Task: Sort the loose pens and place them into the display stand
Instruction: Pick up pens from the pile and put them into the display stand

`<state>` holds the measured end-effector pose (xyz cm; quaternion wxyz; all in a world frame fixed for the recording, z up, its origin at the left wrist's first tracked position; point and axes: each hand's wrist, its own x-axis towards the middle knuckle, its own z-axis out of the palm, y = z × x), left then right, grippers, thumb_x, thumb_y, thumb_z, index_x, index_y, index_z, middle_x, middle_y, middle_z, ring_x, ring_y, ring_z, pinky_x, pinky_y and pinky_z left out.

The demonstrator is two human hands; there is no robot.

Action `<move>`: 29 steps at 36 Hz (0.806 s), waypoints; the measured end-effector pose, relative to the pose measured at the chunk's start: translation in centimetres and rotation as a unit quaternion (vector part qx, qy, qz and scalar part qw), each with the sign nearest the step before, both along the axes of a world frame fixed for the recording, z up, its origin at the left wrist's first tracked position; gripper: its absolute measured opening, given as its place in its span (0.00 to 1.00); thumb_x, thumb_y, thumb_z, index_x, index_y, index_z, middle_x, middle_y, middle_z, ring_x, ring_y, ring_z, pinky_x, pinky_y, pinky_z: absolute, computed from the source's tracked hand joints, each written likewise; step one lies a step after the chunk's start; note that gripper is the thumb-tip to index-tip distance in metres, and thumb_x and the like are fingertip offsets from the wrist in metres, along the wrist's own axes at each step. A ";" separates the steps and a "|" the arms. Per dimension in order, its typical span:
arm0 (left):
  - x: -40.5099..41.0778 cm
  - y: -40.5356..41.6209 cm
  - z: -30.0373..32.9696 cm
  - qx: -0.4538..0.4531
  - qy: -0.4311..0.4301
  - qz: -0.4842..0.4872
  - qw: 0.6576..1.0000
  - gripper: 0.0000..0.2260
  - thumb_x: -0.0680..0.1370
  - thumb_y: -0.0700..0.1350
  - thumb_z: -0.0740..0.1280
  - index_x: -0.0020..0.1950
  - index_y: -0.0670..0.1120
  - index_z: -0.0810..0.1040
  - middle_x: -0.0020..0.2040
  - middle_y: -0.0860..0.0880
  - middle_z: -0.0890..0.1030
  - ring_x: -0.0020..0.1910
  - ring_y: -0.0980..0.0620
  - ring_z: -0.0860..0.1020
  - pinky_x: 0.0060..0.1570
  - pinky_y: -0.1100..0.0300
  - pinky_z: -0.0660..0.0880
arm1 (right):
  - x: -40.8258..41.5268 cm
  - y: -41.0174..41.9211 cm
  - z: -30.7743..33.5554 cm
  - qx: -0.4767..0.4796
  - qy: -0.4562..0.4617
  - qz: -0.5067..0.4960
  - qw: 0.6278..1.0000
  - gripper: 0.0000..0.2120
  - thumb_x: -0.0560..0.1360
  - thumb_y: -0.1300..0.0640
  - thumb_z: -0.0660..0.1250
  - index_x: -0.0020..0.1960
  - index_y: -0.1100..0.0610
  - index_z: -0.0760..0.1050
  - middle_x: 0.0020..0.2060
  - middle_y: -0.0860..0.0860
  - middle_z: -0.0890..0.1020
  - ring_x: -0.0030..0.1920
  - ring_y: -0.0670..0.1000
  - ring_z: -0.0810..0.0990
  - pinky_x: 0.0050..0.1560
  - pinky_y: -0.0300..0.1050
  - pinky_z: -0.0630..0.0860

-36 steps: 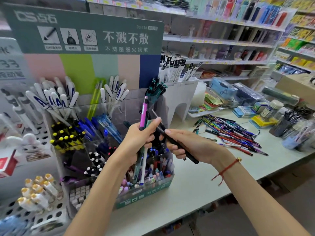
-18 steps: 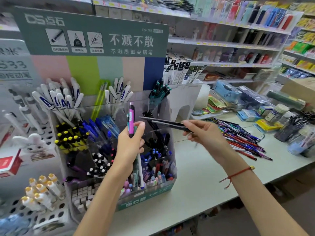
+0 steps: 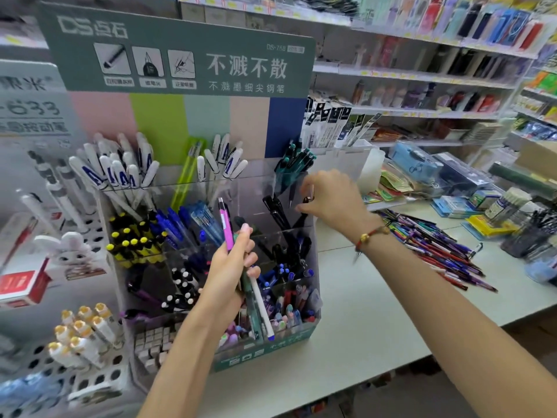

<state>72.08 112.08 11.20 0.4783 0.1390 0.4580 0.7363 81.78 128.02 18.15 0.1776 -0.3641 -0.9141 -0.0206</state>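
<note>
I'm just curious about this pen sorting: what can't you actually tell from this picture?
- Right hand, head view: motion blur and curled fingers hide its grip, so whether it holds a pen is unclear.
- Left hand: its palm hides the middles of its pens.
- Loose pens on the table: too blurred to count.
- Display stand: lower compartments hidden behind the left hand.

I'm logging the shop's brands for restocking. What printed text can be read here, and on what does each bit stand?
"DS 点石": top left of the green header board of the display stand.
"不溅不散": large white characters on that board.
"不溅墨细尖钢笔": smaller line beneath.
"DS-758": board's top right, faint.
"633": grey sign at left, partly cut off.
Icon captions, shelf tags, pen barrels and stand base: too blurred.
</note>
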 end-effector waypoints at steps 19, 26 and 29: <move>1.3 0.2 -0.3 0.103 -0.081 0.075 0.988 0.06 0.82 0.40 0.59 0.54 0.44 0.75 0.38 0.51 0.78 0.37 0.56 0.80 0.44 0.58 0.81 | 3.8 -7.5 -5.8 -0.225 0.211 0.069 0.949 0.10 0.79 0.49 0.63 0.48 0.55 0.78 0.39 0.44 0.78 0.38 0.45 0.75 0.41 0.40 0.73; 2.3 0.5 -0.2 0.123 -0.028 0.098 0.987 0.07 0.83 0.39 0.55 0.59 0.43 0.70 0.55 0.48 0.80 0.53 0.52 0.82 0.57 0.57 0.77 | 4.7 -9.5 -5.0 -0.460 0.074 0.150 0.872 0.18 0.78 0.49 0.65 0.43 0.64 0.81 0.27 0.49 0.69 0.28 0.44 0.65 0.30 0.32 0.62; 1.9 0.1 -0.1 0.123 -0.012 0.084 0.989 0.10 0.84 0.41 0.55 0.64 0.43 0.68 0.61 0.47 0.79 0.57 0.51 0.81 0.59 0.57 0.75 | 4.4 -9.8 -4.8 -0.457 0.088 0.155 0.871 0.15 0.78 0.50 0.65 0.43 0.61 0.82 0.26 0.50 0.70 0.27 0.45 0.65 0.30 0.32 0.62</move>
